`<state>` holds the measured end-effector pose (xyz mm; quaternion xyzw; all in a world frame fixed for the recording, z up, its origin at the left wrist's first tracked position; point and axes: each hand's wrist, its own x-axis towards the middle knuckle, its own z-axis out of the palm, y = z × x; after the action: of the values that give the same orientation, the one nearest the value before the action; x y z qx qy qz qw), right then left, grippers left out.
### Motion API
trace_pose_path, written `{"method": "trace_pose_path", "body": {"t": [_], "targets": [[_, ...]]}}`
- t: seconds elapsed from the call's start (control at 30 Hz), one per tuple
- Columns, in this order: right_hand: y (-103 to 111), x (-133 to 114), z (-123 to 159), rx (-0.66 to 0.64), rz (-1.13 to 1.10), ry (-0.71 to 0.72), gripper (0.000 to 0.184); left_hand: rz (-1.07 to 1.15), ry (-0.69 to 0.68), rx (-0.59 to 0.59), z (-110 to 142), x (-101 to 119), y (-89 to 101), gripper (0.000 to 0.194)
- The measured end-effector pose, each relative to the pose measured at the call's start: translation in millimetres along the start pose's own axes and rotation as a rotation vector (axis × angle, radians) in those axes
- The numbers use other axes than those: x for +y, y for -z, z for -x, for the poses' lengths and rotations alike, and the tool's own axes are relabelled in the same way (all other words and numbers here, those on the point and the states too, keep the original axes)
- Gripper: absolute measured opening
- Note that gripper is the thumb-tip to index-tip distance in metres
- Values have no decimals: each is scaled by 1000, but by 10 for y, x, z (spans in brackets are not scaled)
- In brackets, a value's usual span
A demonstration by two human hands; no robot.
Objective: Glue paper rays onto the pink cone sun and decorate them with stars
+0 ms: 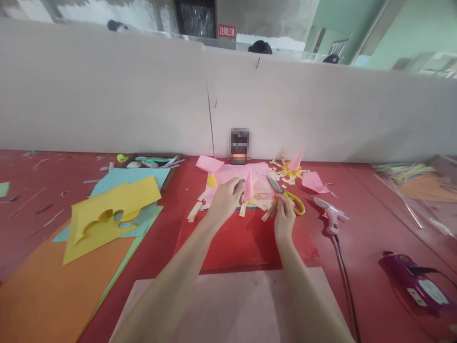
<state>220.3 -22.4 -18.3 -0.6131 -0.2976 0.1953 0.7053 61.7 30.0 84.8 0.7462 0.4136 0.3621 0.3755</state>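
Note:
My left hand [228,193] is closed, its fingertips at the left side of an upright pink paper cone [249,186], which they appear to grip. Over the yellow handles of a pair of scissors [300,206], my right hand [284,219] has its fingers pressed together. What they hold, if anything, is too small to make out; a cream paper strip [267,215] lies close by. The scissors' blades point up and left. Beneath the cone lies pink paper [228,172] with several cream scraps around it.
A second pink cone [296,161] stands at the back among scraps. To the right lie a pink glue gun [332,216] with a black cord and a purple power strip [417,281]. Yellow cut-out paper [85,224] and orange sheets [71,281] lie left. A white partition [143,90] stands behind.

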Motion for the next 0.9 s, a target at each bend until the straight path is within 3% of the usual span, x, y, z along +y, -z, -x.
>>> {"method": "trace_pose_path", "body": {"t": [0.2, 0.47, 0.63, 0.73, 0.9], "targets": [[-29, -64, 55, -83, 27, -17, 34, -249, 117, 189, -92, -107, 212, 32], [-35, 33, 39, -199, 192, 12, 25, -234, 169, 170, -141, -168, 305, 8], [-35, 58, 52, -152, 187, 48, 22, -525, 262, 239, -135, -280, 513, 19], [-36, 79, 50, -137, 195, 70, 25, -675, 266, 238, -111, -385, 648, 38], [-26, 102, 33, -180, 160, 131, 31, -887, 373, 223, -116, -449, 625, 54]]}}
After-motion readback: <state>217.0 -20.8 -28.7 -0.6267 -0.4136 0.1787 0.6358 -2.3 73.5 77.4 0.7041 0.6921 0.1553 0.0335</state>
